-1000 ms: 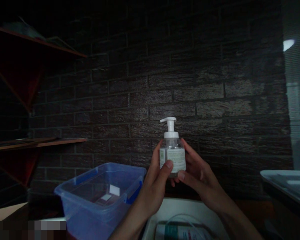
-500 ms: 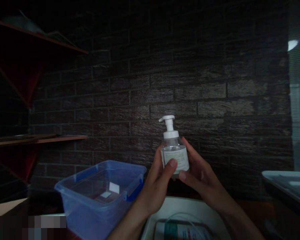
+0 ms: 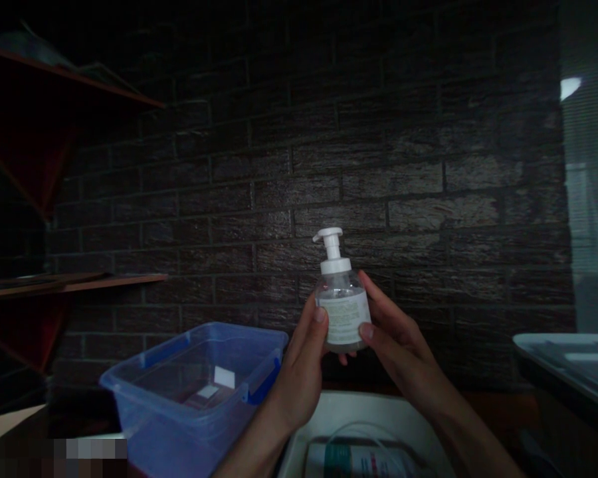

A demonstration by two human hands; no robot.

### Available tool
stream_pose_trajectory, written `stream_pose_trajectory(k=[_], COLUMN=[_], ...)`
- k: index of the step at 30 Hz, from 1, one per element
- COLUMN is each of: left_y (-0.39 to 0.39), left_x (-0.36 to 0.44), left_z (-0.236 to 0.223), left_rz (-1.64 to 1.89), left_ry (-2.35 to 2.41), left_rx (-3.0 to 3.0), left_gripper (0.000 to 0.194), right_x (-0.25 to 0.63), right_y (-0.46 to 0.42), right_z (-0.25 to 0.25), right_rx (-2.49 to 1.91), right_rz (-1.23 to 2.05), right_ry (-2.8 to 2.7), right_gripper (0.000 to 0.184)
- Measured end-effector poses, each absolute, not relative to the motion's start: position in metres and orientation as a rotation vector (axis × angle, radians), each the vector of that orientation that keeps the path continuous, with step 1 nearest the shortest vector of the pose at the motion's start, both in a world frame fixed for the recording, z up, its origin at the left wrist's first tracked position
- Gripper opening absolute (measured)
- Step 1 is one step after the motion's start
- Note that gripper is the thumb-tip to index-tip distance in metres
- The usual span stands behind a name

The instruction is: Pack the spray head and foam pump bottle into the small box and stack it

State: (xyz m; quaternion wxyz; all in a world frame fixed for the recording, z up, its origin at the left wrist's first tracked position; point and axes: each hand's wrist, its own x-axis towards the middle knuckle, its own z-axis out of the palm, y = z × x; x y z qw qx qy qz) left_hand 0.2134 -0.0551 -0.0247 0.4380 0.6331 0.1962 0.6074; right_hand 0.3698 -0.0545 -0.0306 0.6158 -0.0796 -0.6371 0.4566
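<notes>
Between both hands I hold a clear pump bottle (image 3: pixel 343 321) with a white pump top and a pale printed label, raised in front of the brick wall and leaning slightly left. My left hand (image 3: pixel 303 372) is closed round its left side, the thumb at the label's left edge. On the right side my right hand (image 3: pixel 398 342) grips it, with the thumb on the label's lower right corner. Some fingertips show beneath the base. The nozzle points left, and the label faces me.
At the left stands a translucent blue plastic box (image 3: pixel 159 405) with two small white pieces inside. Below my hands, a white tub (image 3: pixel 379 408) holds a white and green package (image 3: pixel 359 459). Wooden shelves (image 3: pixel 114 284) project at left. A pale-rimmed lid or tray (image 3: pixel 563 342) lies at right.
My left thumb has slid from the label's middle to its left edge, and more of the label shows. The view has shifted slightly; both hands still hold the bottle.
</notes>
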Motion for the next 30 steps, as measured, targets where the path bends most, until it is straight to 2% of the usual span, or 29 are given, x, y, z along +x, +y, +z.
stream_pose_trajectory(k=[5, 8, 15, 23, 30], left_y=[-0.064, -0.065, -0.057, -0.049, -0.049], left_x=[0.211, 0.208, 0.212, 0.212, 0.214], left_z=[-0.022, -0.019, -0.022, -0.025, -0.026], left_rz=[1.618, 1.567, 1.621, 1.523, 1.563], left_ry=[0.733, 0.712, 0.615, 0.421, 0.495], left_rx=[1.782, 1.874, 1.747, 1.590, 1.654], left_gripper=[0.060, 0.063, 0.057, 0.058, 0.052], right_x=[0.367, 0.365, 0.366, 0.374, 0.369], right_y=[-0.054, -0.051, -0.043, -0.046, -0.043], right_z=[-0.031, -0.034, -0.038, -0.034, -0.036], right_rx=[-0.233, -0.225, -0.213, -0.130, -0.147], right_rz=[0.934, 0.903, 0.895, 1.109, 0.967], right_ry=[-1.472, -1.490, -1.499, -1.480, -1.485], right_gripper=[0.071, 0.071, 0.080, 0.072, 0.071])
